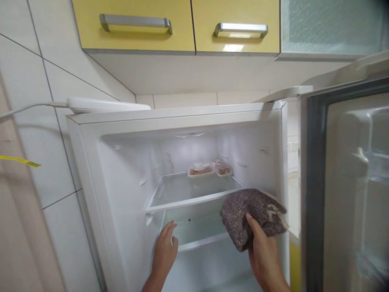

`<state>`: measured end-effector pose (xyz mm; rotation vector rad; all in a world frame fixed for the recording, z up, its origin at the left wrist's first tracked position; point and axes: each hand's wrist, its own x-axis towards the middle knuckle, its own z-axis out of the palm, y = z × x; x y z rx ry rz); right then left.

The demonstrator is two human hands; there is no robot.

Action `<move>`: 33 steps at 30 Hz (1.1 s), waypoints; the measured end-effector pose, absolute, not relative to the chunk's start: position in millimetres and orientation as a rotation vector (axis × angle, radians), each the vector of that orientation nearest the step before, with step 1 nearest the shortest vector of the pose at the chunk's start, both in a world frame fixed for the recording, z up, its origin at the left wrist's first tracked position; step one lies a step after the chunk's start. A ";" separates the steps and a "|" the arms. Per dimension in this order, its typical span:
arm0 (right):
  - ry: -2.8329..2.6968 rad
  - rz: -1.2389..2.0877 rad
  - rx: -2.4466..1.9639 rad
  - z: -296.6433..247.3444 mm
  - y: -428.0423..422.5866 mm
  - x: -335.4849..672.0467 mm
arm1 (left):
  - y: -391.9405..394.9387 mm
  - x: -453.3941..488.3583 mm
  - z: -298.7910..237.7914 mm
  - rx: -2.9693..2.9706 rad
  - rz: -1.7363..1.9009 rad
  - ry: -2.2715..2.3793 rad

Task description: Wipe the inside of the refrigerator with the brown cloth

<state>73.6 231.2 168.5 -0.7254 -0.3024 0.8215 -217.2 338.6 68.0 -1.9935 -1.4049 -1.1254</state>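
I face an open white fridge (91, 170). My right hand (263, 253) is closed on a soft clear bag of dark brownish grains (247, 213), held in front of the right end of the upper glass shelf (188, 190). My left hand (165, 247) reaches into the fridge just below that shelf, near the lower glass shelf (200, 233), fingers loosely curled and apart, holding nothing. Two small clear trays of food (209, 169) sit at the back of the upper shelf.
The fridge door (346, 182) stands open at the right. A white power strip with a cable (103, 104) lies on the fridge top. Yellow wall cabinets with metal handles (176, 24) hang above. White tiled wall lies to the left.
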 end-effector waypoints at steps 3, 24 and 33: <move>-0.803 0.350 -0.853 195.6 234.6 84.4 | 317.5 -212.6 108.0 -2.008 -1.247 -1.202; -2.371 -0.110 -1.236 257.6 309.8 -51.7 | 311.4 -212.5 198.3 -1.980 -1.011 -1.284; -2.117 -0.027 -1.455 252.2 315.9 67.6 | 313.9 -217.7 184.4 -1.886 -0.844 -1.263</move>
